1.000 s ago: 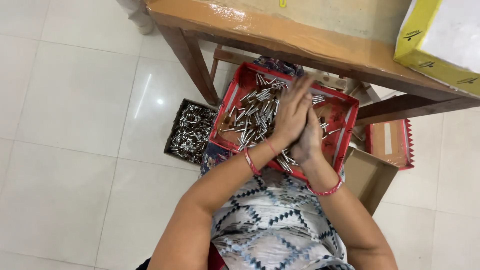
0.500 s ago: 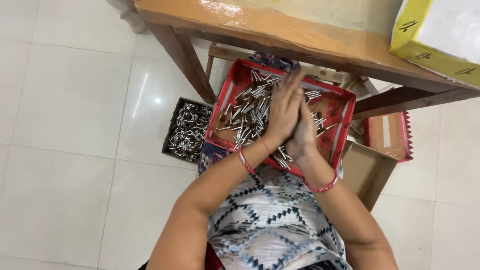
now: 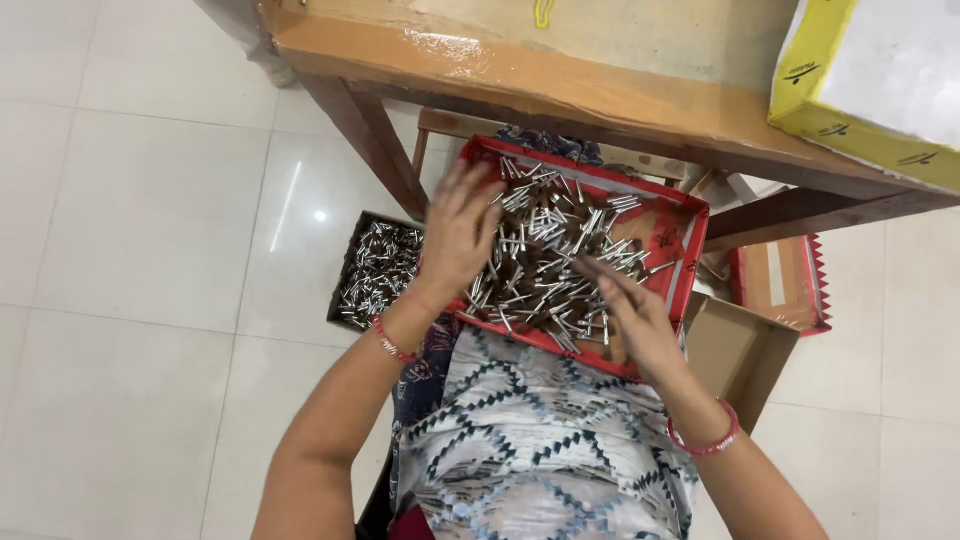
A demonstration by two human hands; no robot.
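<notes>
Your left hand (image 3: pixel 455 235) spread flat on metal pins (image 3: pixel 550 260) in red tray (image 3: pixel 690 262), centre frame; right hand (image 3: pixel 630 315) open, fingers resting at pile's near edge, gripping nothing. Tray sits on lap, tilt-prone: hard sweep could spill pins onto floor (image 3: pixel 150 250) beside dark box (image 3: pixel 375 270)

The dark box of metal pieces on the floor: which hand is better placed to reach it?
Probably the left hand. It lies at the red tray's left edge, right beside the dark box. The right hand is over the metal pins near the tray's right side.

Head camera looks steeply down, close, onto the lap.
</notes>
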